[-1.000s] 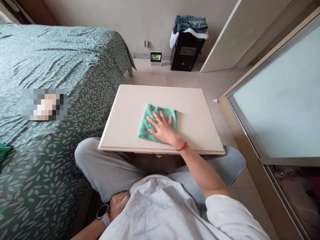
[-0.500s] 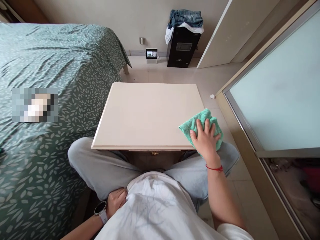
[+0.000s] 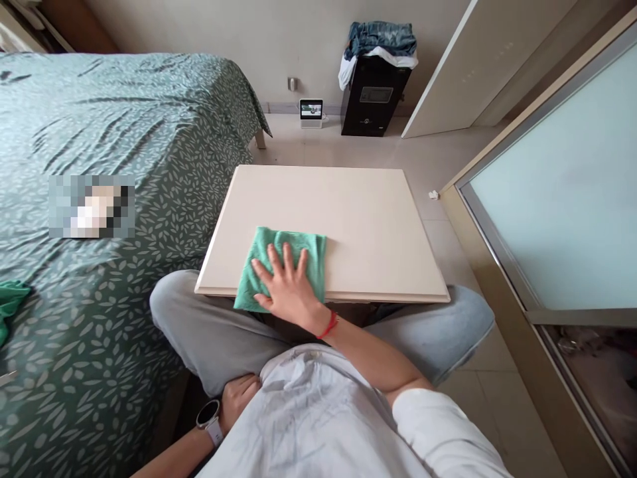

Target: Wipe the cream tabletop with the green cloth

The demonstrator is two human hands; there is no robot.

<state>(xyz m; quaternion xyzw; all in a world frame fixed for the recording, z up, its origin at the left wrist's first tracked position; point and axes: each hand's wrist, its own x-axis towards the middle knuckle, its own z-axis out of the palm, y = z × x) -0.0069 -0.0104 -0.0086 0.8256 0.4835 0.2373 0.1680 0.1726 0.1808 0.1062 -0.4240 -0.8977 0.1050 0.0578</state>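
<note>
My right hand (image 3: 292,292) lies flat with its fingers spread on a green cleaning cloth (image 3: 314,255). The cloth is spread over the left front part of a cream-coloured tabletop (image 3: 368,226), and its lower edge hangs over the front rim. A red cord bracelet circles my right wrist. Against my lap at the lower left rests my left hand (image 3: 241,398), its fingers curled in and partly hidden by the white shirt. Nothing shows in it. A watch (image 3: 208,414) with a pale strap is on that wrist.
On the left stands a bed with a green leaf-patterned sheet (image 3: 164,153), bearing another green cloth (image 3: 10,300) and a pixelated patch. At the back are a small screen (image 3: 311,113) and a black cabinet (image 3: 371,99) topped with folded jeans. A frosted-glass panel (image 3: 567,199) is on the right.
My right hand has slid the green cloth from the tabletop's right front corner to its left front part. My left hand stays in my lap. The view has shifted slightly left.
</note>
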